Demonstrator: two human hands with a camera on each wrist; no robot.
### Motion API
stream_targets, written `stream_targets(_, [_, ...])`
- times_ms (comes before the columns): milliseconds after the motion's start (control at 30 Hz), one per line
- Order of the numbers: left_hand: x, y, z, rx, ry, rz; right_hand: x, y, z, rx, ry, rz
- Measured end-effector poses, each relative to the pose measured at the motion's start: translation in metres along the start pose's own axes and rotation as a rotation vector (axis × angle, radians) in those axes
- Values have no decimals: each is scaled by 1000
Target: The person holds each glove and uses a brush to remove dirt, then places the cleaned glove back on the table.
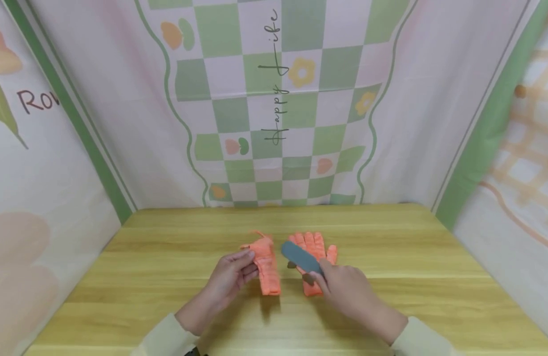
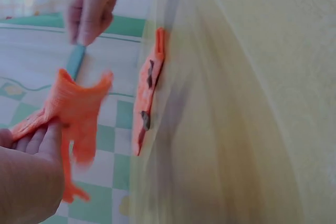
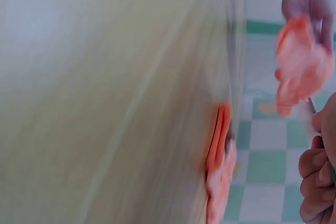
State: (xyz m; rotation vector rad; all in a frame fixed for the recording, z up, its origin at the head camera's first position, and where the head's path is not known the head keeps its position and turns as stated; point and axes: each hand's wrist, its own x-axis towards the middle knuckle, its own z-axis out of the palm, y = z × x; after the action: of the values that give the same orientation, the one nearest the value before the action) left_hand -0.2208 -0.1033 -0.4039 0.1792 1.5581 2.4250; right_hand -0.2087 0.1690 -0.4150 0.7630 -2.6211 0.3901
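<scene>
My left hand (image 1: 231, 274) pinches an orange knit glove (image 1: 267, 269) between thumb and fingers, lifted above the table. In the left wrist view the held glove (image 2: 79, 103) hangs with its fingers dangling, partly blurred. Gripped in my right hand (image 1: 349, 291) is a flat blue-grey strip-shaped tool (image 1: 302, 258) with a rounded end; its exact kind is unclear. The tool's tip points toward the held glove, apart from it in the head view. Beneath the tool, a second orange glove (image 1: 319, 242) lies on the table with dark brownish lumps (image 2: 145, 120) on it.
The wood-grain table (image 1: 167, 257) bears the second glove. A cloth printed with green checks (image 1: 300, 109) hangs behind it, and printed curtains (image 1: 56, 198) enclose the left and right sides.
</scene>
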Motion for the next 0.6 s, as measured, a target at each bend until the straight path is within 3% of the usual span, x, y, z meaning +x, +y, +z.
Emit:
stream_targets(167, [-1, 3, -2, 10, -13, 1, 2, 4, -11, 45, -61, 96])
stream_targets(367, [1, 2, -1, -3, -42, -9, 7, -13, -19, 142, -36, 15])
stream_targets(600, [1, 1, 4, -15, -50, -19, 11, -29, -14, 149, 38, -85])
